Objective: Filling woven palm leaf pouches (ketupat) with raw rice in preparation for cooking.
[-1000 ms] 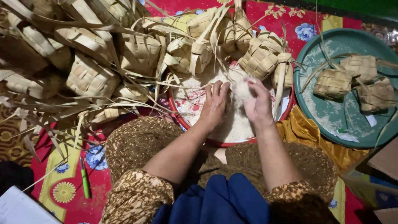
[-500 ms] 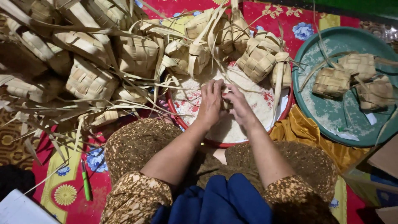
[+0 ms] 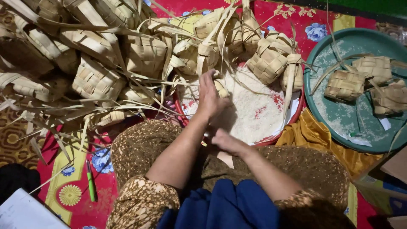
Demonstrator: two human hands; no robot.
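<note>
A round red-rimmed tray [image 3: 294, 118] heaped with white rice [image 3: 250, 108] lies on the floor in front of my knees. My left hand [image 3: 209, 101] reaches over the rice, its fingers closed on a small woven palm-leaf pouch [image 3: 221, 87]. Nearer to my lap, my right hand [image 3: 228, 142] hovers at the tray's near edge with its fingers curled. What it holds is hidden. More woven pouches [image 3: 269, 62] lean on the tray's far rim.
A big pile of woven pouches with loose leaf strips [image 3: 97, 63] fills the left. To the right, a green round tray [image 3: 339, 121] holds three pouches [image 3: 344, 85]. A green pen [image 3: 90, 180] and white paper [image 3: 21, 212] lie lower left, a cardboard box [image 3: 392, 167] lower right.
The hands were together over the rice. The right hand has drawn back toward my lap, while the left stays over the tray with the pouch.
</note>
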